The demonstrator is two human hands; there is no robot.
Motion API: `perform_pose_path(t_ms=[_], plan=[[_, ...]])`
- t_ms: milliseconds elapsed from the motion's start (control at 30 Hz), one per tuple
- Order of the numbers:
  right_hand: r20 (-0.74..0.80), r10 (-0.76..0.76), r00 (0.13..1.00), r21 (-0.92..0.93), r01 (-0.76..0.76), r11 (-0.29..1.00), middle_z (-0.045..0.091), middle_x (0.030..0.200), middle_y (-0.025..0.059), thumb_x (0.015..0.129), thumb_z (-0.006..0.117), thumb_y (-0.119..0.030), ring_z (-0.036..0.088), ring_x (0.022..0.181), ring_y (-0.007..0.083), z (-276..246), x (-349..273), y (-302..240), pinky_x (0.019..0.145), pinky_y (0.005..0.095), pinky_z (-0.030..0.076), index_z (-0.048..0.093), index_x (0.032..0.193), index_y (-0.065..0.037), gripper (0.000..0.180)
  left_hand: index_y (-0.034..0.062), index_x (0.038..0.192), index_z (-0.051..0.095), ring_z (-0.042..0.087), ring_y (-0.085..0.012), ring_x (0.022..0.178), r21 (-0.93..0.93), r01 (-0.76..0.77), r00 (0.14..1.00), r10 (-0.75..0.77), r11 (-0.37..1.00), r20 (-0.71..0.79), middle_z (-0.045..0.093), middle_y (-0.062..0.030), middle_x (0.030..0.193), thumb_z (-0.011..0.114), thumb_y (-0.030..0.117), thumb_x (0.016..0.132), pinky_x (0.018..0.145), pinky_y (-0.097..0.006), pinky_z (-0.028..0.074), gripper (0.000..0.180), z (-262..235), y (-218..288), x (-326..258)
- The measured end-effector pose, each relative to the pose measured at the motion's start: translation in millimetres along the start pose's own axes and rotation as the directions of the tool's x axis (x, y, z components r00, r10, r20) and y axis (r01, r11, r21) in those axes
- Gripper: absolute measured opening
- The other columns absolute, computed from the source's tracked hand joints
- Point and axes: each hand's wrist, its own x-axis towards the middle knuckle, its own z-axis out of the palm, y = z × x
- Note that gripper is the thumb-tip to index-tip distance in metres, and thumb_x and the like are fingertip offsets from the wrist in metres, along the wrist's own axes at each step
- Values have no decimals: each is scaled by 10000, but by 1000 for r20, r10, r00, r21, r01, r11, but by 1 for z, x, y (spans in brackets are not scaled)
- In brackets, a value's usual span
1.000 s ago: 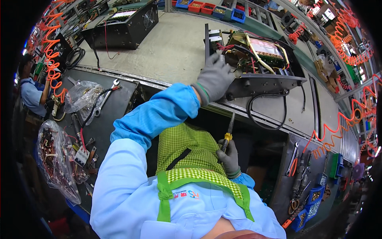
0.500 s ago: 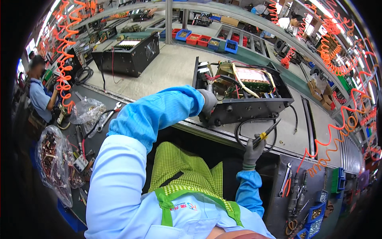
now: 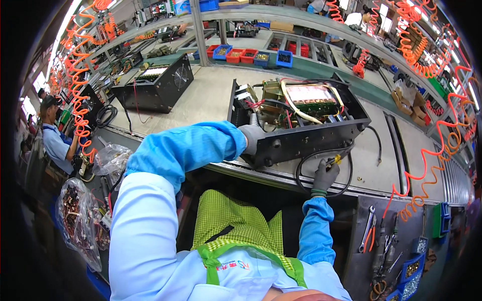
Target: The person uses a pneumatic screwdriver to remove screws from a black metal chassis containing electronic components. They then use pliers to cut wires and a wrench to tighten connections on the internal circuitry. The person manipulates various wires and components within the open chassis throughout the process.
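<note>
In front of me sits an open black metal case [image 3: 309, 143], tilted, with a green circuit board [image 3: 321, 108] and loose wires inside. My left hand [image 3: 252, 138], in a grey glove, is closed around the left end of its front panel, beside a ribbed grey tube [image 3: 254, 119]. The fingertips are partly hidden. Just off the case's right front, my gloved right hand [image 3: 325, 176] is closed on yellow-handled pliers [image 3: 337, 159]; their jaws are hard to make out from this angle. A black cable [image 3: 299, 175] loops around that hand on the bench.
Another black case [image 3: 155, 85] stands at the back left. Small parts bins [image 3: 234, 55] line the far rail. Bagged wires [image 3: 75, 220] lie at left; a wrench [image 3: 368, 228] and red-handled pliers [image 3: 370, 238] at right. Orange coiled hoses [image 3: 80, 90] hang on both sides.
The pliers in my right hand have turned, so their long pointed jaws no longer show clearly. My left hand stays at the case's left front. The whole view has shifted slightly.
</note>
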Motion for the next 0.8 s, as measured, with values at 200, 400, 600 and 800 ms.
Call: perform_pose_path(t_ms=[200, 400, 600, 800], plan=[[9, -87, 996, -51, 88, 995, 515, 1023, 207, 795, 674, -241, 508, 944, 354, -4, -3, -17, 836, 419, 418, 540, 1096, 58, 445, 143, 1072, 647, 654, -360, 854, 28, 101, 994, -100, 994, -47, 676, -167, 919, 599, 374, 798, 728, -430, 518, 361, 0, 6, -5], [38, -84, 996, -68, 87, 994, 508, 1021, 203, 786, 675, -222, 504, 960, 350, -5, -1, -15, 849, 420, 412, 536, 1106, 51, 443, 91, 1017, 662, 652, -366, 843, 72, -11, 1000, 12, 997, -10, 676, -170, 895, 604, 335, 788, 720, -434, 518, 339, -3, 0, -3], [68, -84, 994, -113, 92, 989, 516, 1026, 189, 782, 677, -224, 513, 953, 339, -8, 3, -11, 840, 394, 424, 540, 1126, 50, 461, 81, 1068, 641, 647, -373, 858, -8, -205, 971, 204, 979, 125, 674, -181, 951, 639, 385, 756, 748, -434, 507, 436, -25, 5, -8], [82, -51, 995, -94, 59, 994, 517, 1035, 189, 786, 670, -225, 516, 959, 339, -2, -2, -16, 841, 395, 427, 541, 1135, 49, 462, 77, 987, 681, 660, -355, 850, 85, -11, 999, 14, 996, -39, 682, -169, 913, 643, 315, 752, 731, -419, 524, 336, -10, 8, -14]])
